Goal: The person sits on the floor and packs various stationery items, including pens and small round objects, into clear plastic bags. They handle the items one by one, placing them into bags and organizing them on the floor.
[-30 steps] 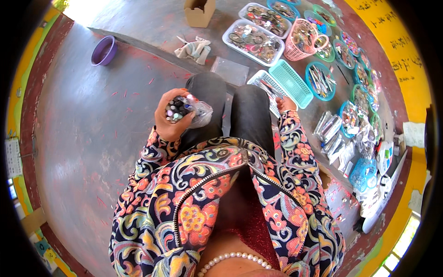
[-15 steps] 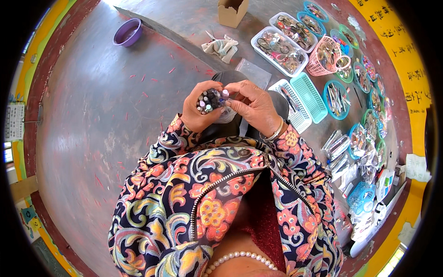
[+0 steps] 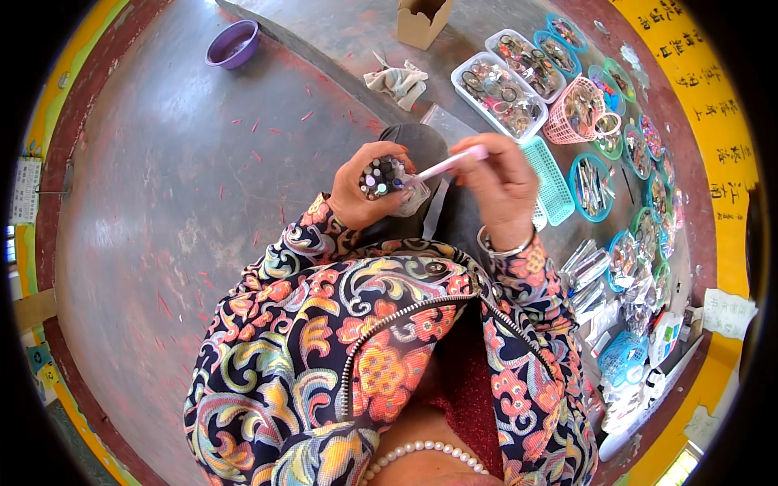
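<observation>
My left hand is closed around a bundle of pens, whose dark, white and pale ends face up. Clear plastic wrap shows at the bundle's right side, beneath my thumb. Between the fingers of my right hand is one slim pen, pale pink and white. It slants down toward the bundle, and its lower end is beside my left thumb; I cannot tell whether it touches the bundle. Both hands are above my dark-trousered knees.
Right of my knees stand a green basket, a blue basket of pens, white tubs of small goods and a pink basket. A cloth, a cardboard box and a purple basin are farther off on the floor.
My right hand has moved right, away from the bundle, drawing one pale pen out with it. My left hand still grips the others and is slightly farther right in view.
</observation>
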{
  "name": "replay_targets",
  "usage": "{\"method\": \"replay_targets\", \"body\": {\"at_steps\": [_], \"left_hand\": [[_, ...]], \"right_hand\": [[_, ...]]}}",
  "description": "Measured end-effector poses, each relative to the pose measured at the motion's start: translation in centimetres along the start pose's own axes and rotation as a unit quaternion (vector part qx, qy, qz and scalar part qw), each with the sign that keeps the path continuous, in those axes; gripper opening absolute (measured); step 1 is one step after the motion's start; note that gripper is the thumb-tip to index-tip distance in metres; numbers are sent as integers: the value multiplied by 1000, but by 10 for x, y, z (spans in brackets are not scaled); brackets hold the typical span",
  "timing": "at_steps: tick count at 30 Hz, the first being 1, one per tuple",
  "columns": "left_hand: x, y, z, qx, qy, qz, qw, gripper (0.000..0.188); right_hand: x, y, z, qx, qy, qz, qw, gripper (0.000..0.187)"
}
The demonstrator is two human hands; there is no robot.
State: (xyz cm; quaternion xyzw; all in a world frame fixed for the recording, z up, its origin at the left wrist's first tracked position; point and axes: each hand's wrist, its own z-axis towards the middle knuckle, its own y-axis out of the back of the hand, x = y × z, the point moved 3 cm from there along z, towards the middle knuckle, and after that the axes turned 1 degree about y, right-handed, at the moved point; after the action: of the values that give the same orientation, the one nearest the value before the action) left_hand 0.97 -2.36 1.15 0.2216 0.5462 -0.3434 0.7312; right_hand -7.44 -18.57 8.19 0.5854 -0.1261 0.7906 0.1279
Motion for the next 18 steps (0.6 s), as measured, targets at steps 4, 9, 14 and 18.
{"method": "replay_targets", "body": {"at_steps": [4, 9, 14, 18], "left_hand": [[-5, -1, 2, -10, -12, -5, 1000, 50], [-4, 1, 2, -4, -20, -3, 1000, 49], [-6, -3, 3, -7, -5, -16, 1000, 49], [-4, -1, 3, -6, -9, -1, 1000, 51]], "right_hand": [[-5, 47, 8, -145, -10, 181, 973, 14], [-64, 85, -6, -203, -140, 360, 900, 16], [-98, 100, -24, -250, -194, 381, 869, 11], [-100, 105, -27, -287, -219, 373, 854, 14]]}}
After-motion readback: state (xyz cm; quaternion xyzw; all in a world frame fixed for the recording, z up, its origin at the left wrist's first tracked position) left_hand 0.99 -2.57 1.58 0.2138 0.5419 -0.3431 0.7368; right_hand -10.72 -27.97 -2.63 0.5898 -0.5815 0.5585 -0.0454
